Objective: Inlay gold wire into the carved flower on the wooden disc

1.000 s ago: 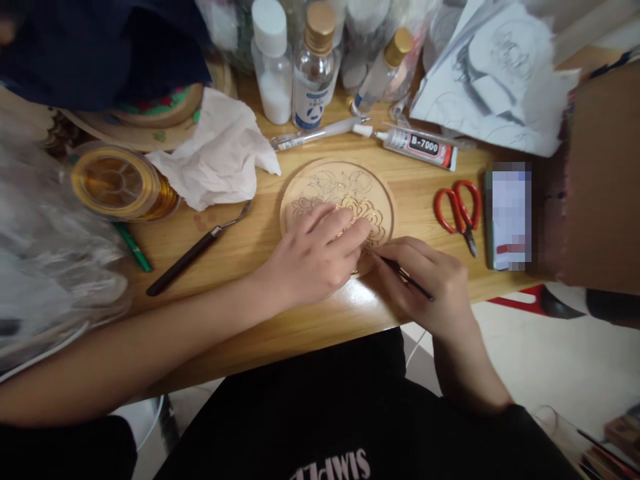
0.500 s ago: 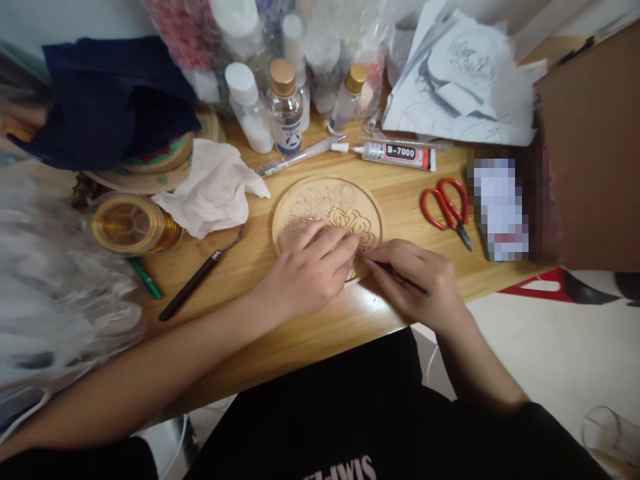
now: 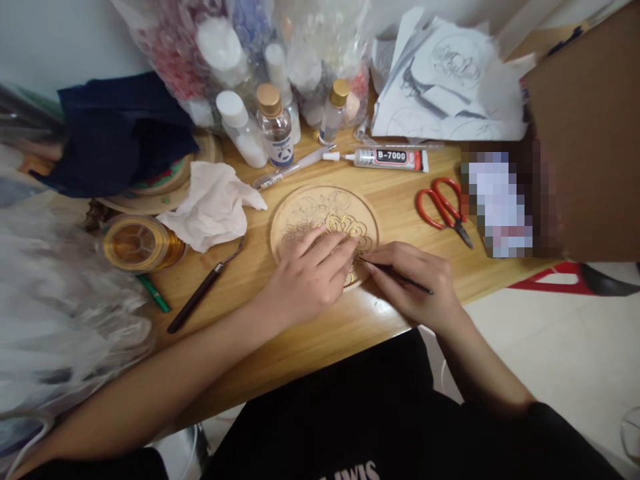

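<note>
A round wooden plate [image 3: 345, 200] lies on the table, bearing a drawn flower pattern with gold wire outlines along part of it. My left hand [image 3: 313, 273] rests on the plate's lower part, its fingers side by side and reaching toward the right edge; what is under the fingertips is hidden. From the right, my right hand [image 3: 413, 277] pinches a thin dark tool [image 3: 407, 281], whose tip meets the plate's right edge close to my left fingertips.
Behind the plate are a glue tube [image 3: 393, 158], a pen [image 3: 295, 167] and small bottles [image 3: 276, 127]. Red-handled scissors [image 3: 443, 207] lie right. To the left are a crumpled tissue [image 3: 213, 203], a gold wire spool [image 3: 137, 243] and a dark-handled hook tool [image 3: 197, 297]. A cardboard box [image 3: 590, 140] stands right.
The camera view has shifted and tilted slightly. Both hands keep nearly the same place at the plate, and the thin tool is still in my right hand.
</note>
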`<state>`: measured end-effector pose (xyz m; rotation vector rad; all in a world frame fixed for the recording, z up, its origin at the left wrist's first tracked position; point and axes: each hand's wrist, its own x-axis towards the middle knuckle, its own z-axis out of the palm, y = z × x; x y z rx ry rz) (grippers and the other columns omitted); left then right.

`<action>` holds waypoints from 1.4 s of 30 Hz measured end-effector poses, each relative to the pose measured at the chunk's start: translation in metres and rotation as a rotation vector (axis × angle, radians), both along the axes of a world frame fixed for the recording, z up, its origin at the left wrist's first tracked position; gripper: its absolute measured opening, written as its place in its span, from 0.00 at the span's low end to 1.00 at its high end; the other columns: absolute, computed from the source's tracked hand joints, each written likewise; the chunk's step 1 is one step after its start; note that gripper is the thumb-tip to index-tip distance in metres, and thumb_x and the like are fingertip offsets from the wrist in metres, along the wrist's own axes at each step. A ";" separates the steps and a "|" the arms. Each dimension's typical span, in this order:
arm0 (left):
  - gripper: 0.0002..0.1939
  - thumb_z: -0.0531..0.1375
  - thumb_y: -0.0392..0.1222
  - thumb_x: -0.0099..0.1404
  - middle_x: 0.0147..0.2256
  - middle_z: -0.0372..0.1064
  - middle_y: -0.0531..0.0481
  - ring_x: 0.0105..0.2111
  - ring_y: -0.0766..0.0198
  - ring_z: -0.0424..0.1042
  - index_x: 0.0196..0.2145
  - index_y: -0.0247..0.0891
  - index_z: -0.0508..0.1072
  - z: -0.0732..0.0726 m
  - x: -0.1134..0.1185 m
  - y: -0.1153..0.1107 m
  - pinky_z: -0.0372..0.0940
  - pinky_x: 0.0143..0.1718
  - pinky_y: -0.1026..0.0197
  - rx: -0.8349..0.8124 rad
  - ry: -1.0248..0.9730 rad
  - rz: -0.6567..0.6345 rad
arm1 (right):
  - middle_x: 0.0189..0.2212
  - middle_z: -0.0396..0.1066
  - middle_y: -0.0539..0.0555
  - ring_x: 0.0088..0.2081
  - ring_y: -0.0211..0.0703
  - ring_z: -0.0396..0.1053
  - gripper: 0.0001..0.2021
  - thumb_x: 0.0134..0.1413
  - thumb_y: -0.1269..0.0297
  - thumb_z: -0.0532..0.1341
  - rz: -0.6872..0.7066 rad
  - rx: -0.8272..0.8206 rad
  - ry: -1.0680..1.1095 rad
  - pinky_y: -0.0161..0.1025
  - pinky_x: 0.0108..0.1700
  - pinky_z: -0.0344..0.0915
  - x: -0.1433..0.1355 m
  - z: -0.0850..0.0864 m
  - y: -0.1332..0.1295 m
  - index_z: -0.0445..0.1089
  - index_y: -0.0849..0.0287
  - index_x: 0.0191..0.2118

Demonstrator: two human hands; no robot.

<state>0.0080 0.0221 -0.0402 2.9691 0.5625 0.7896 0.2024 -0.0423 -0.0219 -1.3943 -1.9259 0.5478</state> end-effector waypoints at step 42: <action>0.09 0.55 0.33 0.67 0.49 0.74 0.44 0.48 0.53 0.71 0.41 0.30 0.74 0.002 0.000 0.000 0.65 0.54 0.48 0.033 0.039 0.035 | 0.35 0.76 0.58 0.36 0.42 0.75 0.07 0.59 0.74 0.58 0.144 0.085 -0.212 0.36 0.34 0.73 0.003 0.008 0.006 0.71 0.60 0.42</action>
